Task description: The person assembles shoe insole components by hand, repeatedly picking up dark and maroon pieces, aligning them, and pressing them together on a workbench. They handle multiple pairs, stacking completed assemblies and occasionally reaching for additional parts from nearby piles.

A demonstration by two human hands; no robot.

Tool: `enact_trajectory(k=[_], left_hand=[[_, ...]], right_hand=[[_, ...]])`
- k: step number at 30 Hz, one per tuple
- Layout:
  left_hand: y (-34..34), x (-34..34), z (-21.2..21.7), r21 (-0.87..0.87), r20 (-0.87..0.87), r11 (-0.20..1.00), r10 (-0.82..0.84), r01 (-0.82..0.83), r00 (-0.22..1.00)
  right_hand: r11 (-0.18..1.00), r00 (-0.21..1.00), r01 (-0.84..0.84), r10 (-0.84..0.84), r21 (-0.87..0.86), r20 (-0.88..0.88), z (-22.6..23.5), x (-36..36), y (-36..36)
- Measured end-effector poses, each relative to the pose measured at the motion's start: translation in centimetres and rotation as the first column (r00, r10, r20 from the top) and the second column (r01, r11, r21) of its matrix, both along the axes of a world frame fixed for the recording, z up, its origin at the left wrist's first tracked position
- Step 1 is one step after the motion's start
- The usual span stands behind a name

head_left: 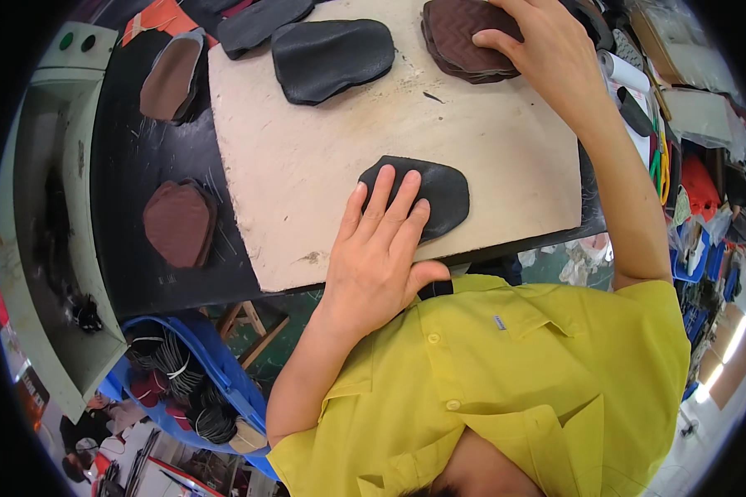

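My left hand (373, 261) lies flat, fingers stretched, on a black leather-like cut piece (446, 203) near the board's front edge. At the far right, my right hand (547, 54) reaches over a stack of dark brown pieces with a zigzag pattern (460, 41). Its thumb rests on the top piece, apart from the index finger; the other fingertips are cut off by the frame's edge. Two more black pieces, one larger (333, 60) and one partly beyond it (261, 25), lie at the back of the beige board (298, 182).
Left of the board, brown piles (174, 79) (178, 224) lie on the black tabletop (133, 166). A grey metal housing (66, 62) with round buttons flanks it. Below stands a blue bin (224, 373) with dark bundles. A white roll (624, 72) and scissors with yellow handles (664, 170) are at right.
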State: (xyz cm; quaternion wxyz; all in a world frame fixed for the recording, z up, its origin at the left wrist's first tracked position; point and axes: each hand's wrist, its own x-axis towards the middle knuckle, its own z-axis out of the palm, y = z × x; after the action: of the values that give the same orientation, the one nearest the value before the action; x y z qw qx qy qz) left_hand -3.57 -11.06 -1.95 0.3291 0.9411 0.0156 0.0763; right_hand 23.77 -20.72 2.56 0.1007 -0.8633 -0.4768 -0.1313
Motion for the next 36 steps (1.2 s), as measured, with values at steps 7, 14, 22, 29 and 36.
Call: enact_trajectory(k=[7,14,22,29,36], left_hand=[[-0.8,-0.4,-1.4,0.201,0.242,0.964,0.122,-0.172,0.963],[-2.7,-2.6,-2.4,0.336,0.308,0.889,0.206,-0.309,0.929],[-4.1,-5.8,-3.3,0.436,0.295,0.793,0.321,-0.425,0.900],[-3.8,-5.9,-4.7,0.421,0.396,0.774,0.311,-0.472,0.864],[-3.7,-6.6,-4.8,0.380,0.384,0.800,0.321,-0.465,0.866]], right_hand=[[0.973,0.952,-0.064,0.126,0.223,-0.279,1.8,-0.4,-1.2],[0.969,-0.192,0.065,0.247,0.239,-0.950,1.3,-7.9,-2.9],[1.000,-0.092,-0.014,-0.006,-0.005,-0.996,-2.5,-9.4,-2.5],[1.000,-0.010,-0.007,-0.010,-0.010,-1.000,-2.8,-9.7,-2.4],[0.998,0.078,-0.036,-0.050,-0.053,-0.996,-2.6,-9.8,-2.0]])
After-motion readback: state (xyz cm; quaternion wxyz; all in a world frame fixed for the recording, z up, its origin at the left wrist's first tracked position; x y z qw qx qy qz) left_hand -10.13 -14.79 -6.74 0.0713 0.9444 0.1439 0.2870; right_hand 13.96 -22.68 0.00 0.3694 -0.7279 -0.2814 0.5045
